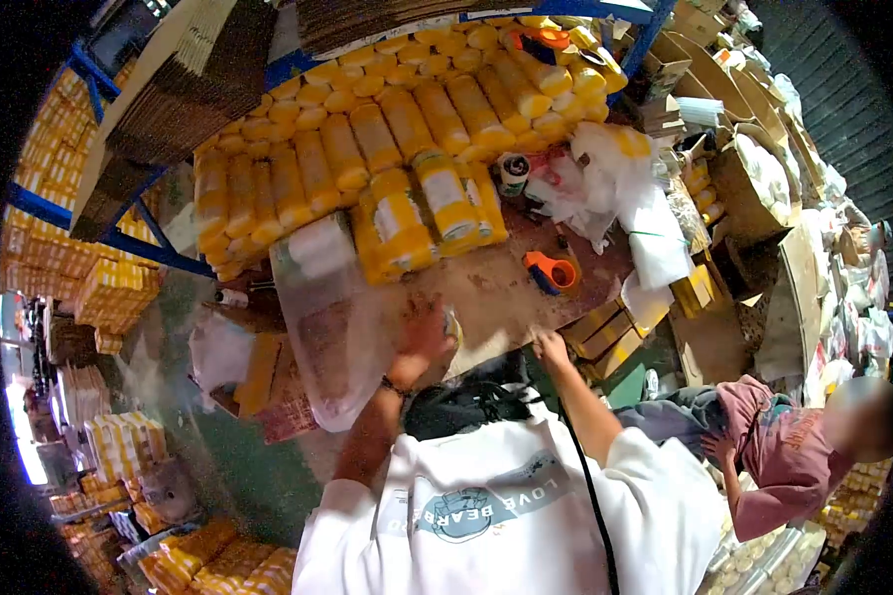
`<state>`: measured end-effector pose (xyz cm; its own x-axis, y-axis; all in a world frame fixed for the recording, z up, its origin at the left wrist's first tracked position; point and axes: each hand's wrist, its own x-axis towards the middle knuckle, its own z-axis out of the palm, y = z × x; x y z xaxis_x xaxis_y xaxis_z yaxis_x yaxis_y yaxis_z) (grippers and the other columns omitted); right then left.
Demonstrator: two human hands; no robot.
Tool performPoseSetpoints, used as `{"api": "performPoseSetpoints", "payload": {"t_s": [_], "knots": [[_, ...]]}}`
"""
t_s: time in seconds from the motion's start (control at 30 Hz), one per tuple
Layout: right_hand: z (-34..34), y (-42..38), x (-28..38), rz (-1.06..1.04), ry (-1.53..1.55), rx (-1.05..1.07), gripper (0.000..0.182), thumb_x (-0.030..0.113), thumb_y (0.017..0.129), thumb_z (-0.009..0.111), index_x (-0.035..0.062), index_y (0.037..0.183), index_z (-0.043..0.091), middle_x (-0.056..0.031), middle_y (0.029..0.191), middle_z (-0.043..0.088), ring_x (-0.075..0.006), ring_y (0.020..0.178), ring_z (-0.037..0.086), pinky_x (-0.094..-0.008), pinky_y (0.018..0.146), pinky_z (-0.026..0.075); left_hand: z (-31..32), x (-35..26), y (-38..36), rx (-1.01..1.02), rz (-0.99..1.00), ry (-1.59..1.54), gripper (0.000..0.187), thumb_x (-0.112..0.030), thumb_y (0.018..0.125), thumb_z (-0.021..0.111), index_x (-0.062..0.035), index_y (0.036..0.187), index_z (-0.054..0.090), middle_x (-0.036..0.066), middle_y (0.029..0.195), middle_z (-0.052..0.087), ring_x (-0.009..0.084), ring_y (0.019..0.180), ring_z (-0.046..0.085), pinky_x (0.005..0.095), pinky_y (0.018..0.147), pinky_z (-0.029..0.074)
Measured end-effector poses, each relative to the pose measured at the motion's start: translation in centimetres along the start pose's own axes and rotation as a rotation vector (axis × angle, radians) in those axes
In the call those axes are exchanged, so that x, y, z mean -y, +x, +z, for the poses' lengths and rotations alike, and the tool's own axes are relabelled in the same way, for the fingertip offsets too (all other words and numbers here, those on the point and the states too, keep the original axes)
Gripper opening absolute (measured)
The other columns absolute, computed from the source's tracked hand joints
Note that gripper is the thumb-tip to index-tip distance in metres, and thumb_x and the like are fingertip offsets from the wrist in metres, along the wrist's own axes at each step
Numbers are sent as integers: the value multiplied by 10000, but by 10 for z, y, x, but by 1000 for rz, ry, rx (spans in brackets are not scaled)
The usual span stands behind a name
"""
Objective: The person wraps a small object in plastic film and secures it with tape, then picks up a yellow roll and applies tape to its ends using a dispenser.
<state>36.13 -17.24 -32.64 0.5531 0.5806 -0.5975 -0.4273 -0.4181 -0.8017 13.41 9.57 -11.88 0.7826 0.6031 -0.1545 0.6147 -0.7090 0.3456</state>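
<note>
Over the worktable (486,288), my left hand (425,342), slightly blurred, is wrapped round a small round object (452,327), perhaps a tape roll. My right hand (549,346) is closed near the table's front edge; whatever its fingers hold is too small to make out. An orange tape dispenser (551,273) lies beyond my right hand. Yellow wrapped packs with white labels (399,220) sit beyond my left hand, before a stack of yellow packs (377,139). A clear plastic sheet (327,317) hangs over the table's left part.
Crumpled plastic bags (605,178) and a dark-capped bottle (514,171) are at the back right. Flat cardboard (184,89) is stacked upper left. A co-worker (764,436) is at the right beside folded boxes (605,332). An open carton (258,372) stands left.
</note>
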Motion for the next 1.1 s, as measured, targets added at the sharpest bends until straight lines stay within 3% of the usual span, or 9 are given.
{"api": "performPoseSetpoints", "payload": {"t_s": [0.2, 0.4, 0.6, 0.67, 0.73, 0.77, 0.87, 0.9, 1.1], "knots": [[-78, -57, -123, 251, 105, -328, 207, 150, 955, 609, -45, 1015, 647, -100, 784, 667, -168, 600, 591, -303, 542, 470, 4, -17, -1, -154, -83, -31, 716, -326, 726, 784, -69, 1330, 499, 330, 1399, 386, 557, 1315, 350, 632, 1006, 382], [-19, -26, 86, -341, -958, -360, 389, 257, 958, 630, -8, 1234, 562, -173, 1138, 619, -365, 1079, 581, -458, 945, 463, 20, -24, -8, -339, -92, -98, 481, -289, 783, 713, -65, 1190, 591, 214, 1281, 485, 455, 1243, 430, 591, 1000, 390], [11, 64, 158, -613, -1419, -331, 695, 458, 832, 719, -64, 1251, 529, -202, 1171, 597, -354, 1062, 571, -449, 923, 445, -5, -27, -6, -271, 135, 114, 301, -214, 830, 608, -57, 1086, 627, 147, 1133, 605, 386, 1132, 499, 537, 1032, 384], [-39, 186, 45, -777, -1208, -342, 747, 525, 823, 696, -68, 1248, 537, -183, 1061, 639, -345, 976, 607, -447, 914, 450, 4, -17, -8, -213, 59, 89, 326, -234, 819, 623, -73, 1103, 624, 122, 1113, 594, 369, 1113, 506, 521, 1032, 380], [-41, 213, 23, -656, 54, 11, 822, 548, 828, 676, -53, 1341, 450, -173, 991, 667, -322, 906, 644, -447, 831, 491, 6, -1, -11, -192, 296, 135, 430, -263, 798, 692, -69, 1168, 591, 136, 1177, 523, 359, 1171, 474, 503, 1061, 353], [-52, 208, 28, -935, -615, -153, 936, 551, 818, 673, -37, 1441, 296, -170, 963, 684, -304, 832, 678, -440, 737, 522, 6, 9, -11, -202, 274, 136, 430, -263, 798, 692, -69, 1168, 591, 136, 1177, 523, 359, 1171, 474, 503, 1061, 353], [-41, 160, 61, -704, -1329, -368, 1032, 505, 792, 699, -32, 1478, 147, -173, 1004, 697, -310, 827, 695, -450, 683, 531, 1, 27, -21, -2, 553, 152, 473, -289, 826, 689, -72, 1231, 575, 129, 1275, 522, 360, 1275, 437, 501, 1107, 317], [-9, 100, 123, -392, -1342, -303, 914, 500, 784, 714, -47, 1411, 335, -188, 996, 711, -336, 814, 701, -457, 722, 543, -9, 25, -24, 21, 609, 147, 474, -293, 857, 657, -71, 1265, 564, 125, 1354, 491, 343, 1335, 396, 493, 1140, 289], [-30, 112, 111, -571, -1200, -247, 613, 521, 804, 719, -9, 1106, 653, -237, 935, 715, -392, 808, 698, -458, 706, 551, 25, -13, -34, -237, 414, 203, 440, -228, 936, 527, -45, 1336, 526, 128, 1527, 390, 285, 1443, 317, 449, 1208, 243]]}}
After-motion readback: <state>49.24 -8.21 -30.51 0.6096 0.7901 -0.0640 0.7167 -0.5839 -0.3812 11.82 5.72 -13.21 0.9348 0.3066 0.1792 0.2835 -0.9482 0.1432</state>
